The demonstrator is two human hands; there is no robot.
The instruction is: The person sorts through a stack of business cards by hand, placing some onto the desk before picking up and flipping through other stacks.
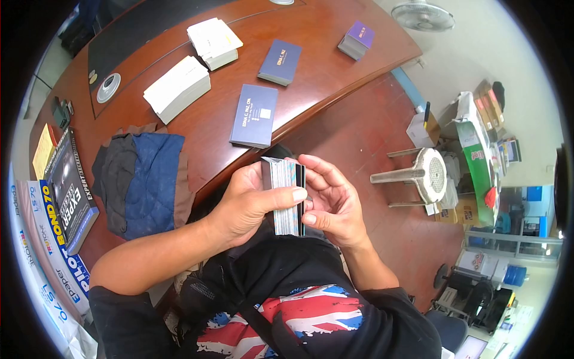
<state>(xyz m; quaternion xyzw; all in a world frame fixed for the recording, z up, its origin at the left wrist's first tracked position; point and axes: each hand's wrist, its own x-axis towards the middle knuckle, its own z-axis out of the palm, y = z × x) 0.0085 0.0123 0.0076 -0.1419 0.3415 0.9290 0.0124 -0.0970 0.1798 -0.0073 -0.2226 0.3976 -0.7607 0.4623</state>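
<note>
A thick stack of cards [286, 218] is held edge-up in front of my chest, with white and bluish edges and black cards at its right side. My left hand [242, 200] is closed around the stack, its thumb lying across the top edges. On the right side, my right hand [338, 206] has its fingers curled and its thumb against the black cards; its fingertips are partly hidden. Just beyond, a pile of dark blue business cards [254, 113] lies near the table edge, with a second dark blue pile [280, 62] behind it.
The curved brown table [323, 66] also bears two piles of white cards [177, 90] and a purple card pile [357, 39]. Folded dark cloth [149, 179] and books [72, 185] lie at left. A white stool [427, 176] stands on the red floor, near a fan [423, 17].
</note>
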